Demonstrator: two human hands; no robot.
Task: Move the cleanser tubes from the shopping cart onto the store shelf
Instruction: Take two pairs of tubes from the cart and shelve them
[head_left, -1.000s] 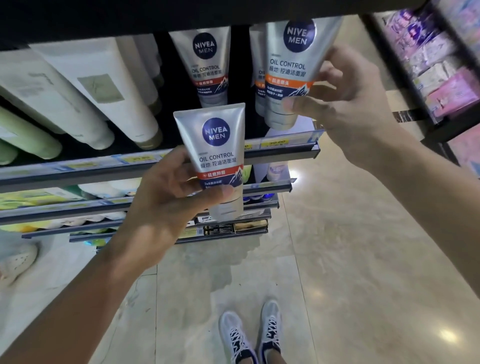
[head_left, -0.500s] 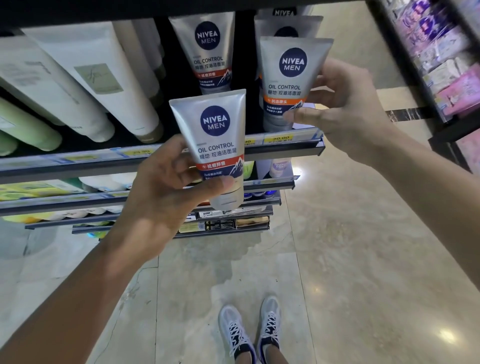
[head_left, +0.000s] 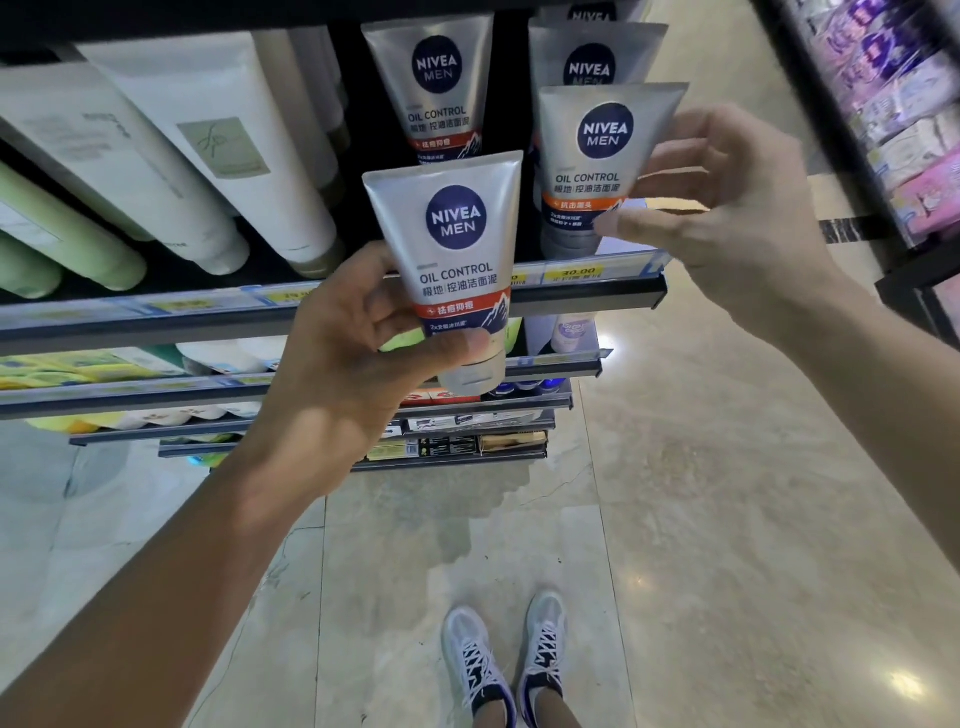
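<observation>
Now left hand grips red-band cleanser tube before shelf; right hand, fingers loosely spread, touches orange-band tube standing on shelf.

Left hand holds silver red-banded cleanser tube upright before dark metal shelf edge. Right of it, silver orange-banded cleanser tube stands on shelf, right hand beside it. White tubes lie left.
</observation>
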